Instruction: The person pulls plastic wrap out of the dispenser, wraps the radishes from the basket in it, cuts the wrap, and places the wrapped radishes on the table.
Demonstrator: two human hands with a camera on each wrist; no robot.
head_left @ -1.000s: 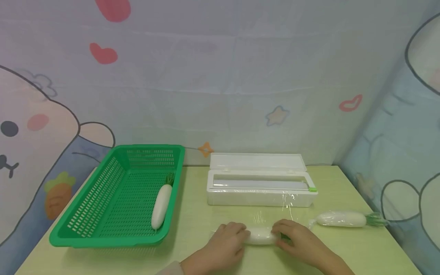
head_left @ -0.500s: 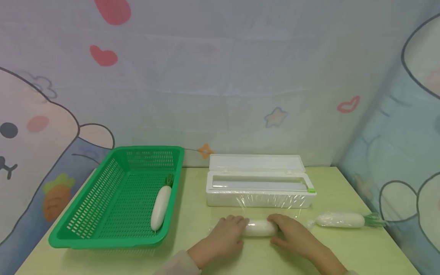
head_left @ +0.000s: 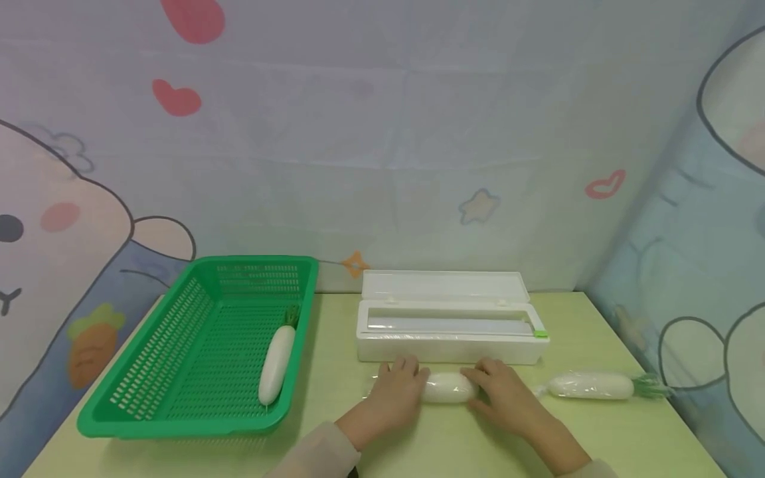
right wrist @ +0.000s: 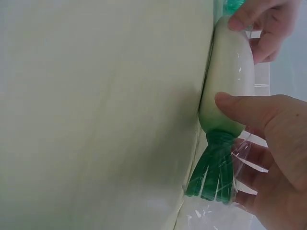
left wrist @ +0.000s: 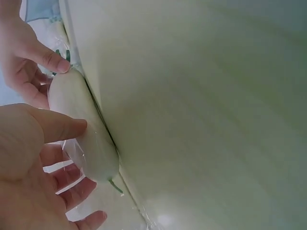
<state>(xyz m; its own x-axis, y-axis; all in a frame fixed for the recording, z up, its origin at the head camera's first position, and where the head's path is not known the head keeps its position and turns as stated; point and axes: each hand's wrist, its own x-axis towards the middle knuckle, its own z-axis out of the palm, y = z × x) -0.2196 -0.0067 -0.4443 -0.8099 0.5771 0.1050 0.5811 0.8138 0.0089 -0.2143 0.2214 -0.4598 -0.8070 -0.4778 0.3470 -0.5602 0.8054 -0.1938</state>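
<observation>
Shifted forward: one long white radish [head_left: 448, 388] of three, film-wrapped (green leaves [right wrist: 215, 168] hidden, head view); left hand [head_left: 397, 393], right hand [head_left: 507, 398] pinching it.

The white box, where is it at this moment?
In the head view, the box stands near the far edge of the table, right of the basket, just beyond the middle radish.

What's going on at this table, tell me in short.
A person grips a white radish with both hands: the left hand near its root tip, the right hand near its leafy end. Clear film shows around it; whether the wrapping is complete, I can't tell. Behind it stands a white film box, lid up. A wrapped radish lies to the right, and a bare radish in the green basket.
</observation>
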